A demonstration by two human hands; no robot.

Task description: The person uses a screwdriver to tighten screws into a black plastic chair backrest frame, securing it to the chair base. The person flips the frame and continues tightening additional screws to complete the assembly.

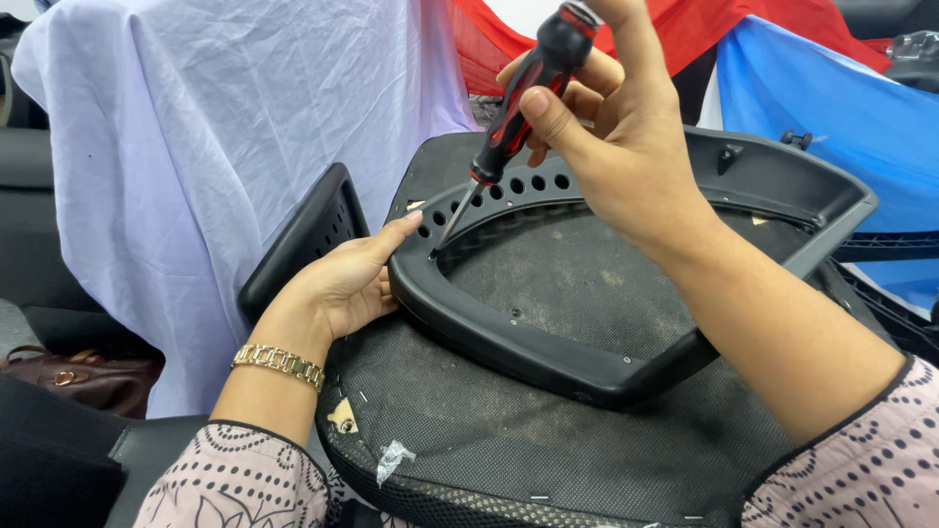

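Right hand (626, 147): closed around red-and-black screwdriver (523, 98), tip pressed at inner edge of black plastic frame (548, 357).
Left hand (342, 284): flat, fingers spread against frame's left corner, gripping nothing.
Frame: lying on dusty black seat cushion (548, 450), underside up.
Behind: lavender cloth (235, 127) draped at left; brown bag (88, 376) low left.

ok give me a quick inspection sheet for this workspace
surface: black mesh seat pad, dusty, with staples along its edge
job's things: black plastic frame lying on the pad; red-and-black screwdriver, tip at the frame's inner edge
clutter: scrap of clear film on the pad's edge
hands: right hand grips the screwdriver; left hand steadies the frame
cables: nothing seen
surroundings: lilac cloth, red cloth, blue cloth, brown bag
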